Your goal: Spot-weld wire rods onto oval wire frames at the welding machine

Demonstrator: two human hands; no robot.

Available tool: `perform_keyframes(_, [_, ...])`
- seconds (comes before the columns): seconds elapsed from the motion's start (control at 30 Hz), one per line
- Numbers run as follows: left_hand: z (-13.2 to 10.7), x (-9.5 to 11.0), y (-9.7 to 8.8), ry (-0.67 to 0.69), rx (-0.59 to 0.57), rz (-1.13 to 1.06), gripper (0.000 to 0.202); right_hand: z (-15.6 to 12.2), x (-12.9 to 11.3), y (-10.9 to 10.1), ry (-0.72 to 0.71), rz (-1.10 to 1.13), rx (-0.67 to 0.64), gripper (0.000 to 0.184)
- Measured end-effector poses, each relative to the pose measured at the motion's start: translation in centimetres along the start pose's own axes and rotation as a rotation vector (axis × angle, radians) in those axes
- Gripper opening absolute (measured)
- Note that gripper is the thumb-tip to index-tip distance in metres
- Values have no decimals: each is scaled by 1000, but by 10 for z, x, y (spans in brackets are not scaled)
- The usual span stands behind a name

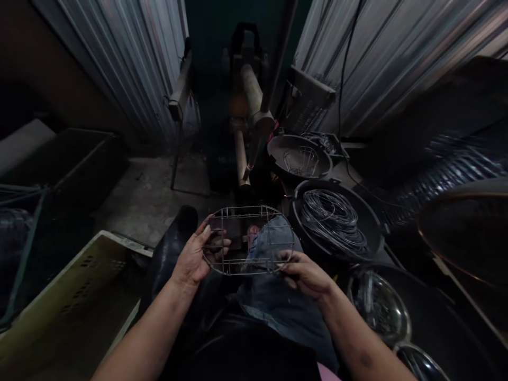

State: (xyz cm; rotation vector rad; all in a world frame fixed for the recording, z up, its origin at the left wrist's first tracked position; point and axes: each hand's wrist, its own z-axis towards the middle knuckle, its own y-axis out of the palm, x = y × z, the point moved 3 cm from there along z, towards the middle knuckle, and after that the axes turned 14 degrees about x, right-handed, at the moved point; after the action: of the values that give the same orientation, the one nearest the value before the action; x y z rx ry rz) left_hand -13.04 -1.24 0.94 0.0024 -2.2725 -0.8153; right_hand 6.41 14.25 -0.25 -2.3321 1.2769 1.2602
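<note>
Over my lap I hold an oval wire basket frame (246,272), made of thin metal rods crossing one another. My left hand (198,251) grips its left end, with the thumb on top and the fingers reaching in around the wires. At the lower right corner, my right hand (304,272) is closed on the rim with its fingertips pinched on the wire. Behind and beneath the frame are my denim-covered leg (273,296) and part of a foot. The exact contact of the right fingertips is dim.
A black pan holding coiled wire (333,219) stands to the right, with another pan (278,151) holding wire frames beyond it. Shiny round metal pieces (381,307) lie lower right. A yellow plastic crate (91,286) sits at left. Ahead stands a machine with a tubular arm (252,87).
</note>
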Motion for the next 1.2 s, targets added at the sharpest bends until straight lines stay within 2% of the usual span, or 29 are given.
perform_keyframes(0.1, [0, 4, -3, -5, 53, -9, 36, 21, -4, 39, 24, 77, -96, 28])
perform_keyframes(0.17, [0, 5, -4, -5, 73, -14, 35, 34, -7, 58, 29, 148, -159, 29])
perform_keyframes(0.33, [2, 10, -5, -4, 107, -32, 32, 51, -15, 81, 22, 270, -336, 24])
perform_keyframes(0.57, [7, 11, -3, -10, 118, -6, 32, 49, -17, 89, 0, 310, -422, 19])
perform_keyframes(0.73, [4, 10, -2, -19, 154, 10, 32, 45, -17, 90, 0, 335, -420, 17])
perform_keyframes(1.0, [0, 7, 0, -3, 111, 47, 30, 40, -21, 89, -9, 371, -401, 12])
perform_keyframes(1.2, [3, 2, -4, 2, 144, 31, 28, 39, -14, 86, 20, 324, -403, 15])
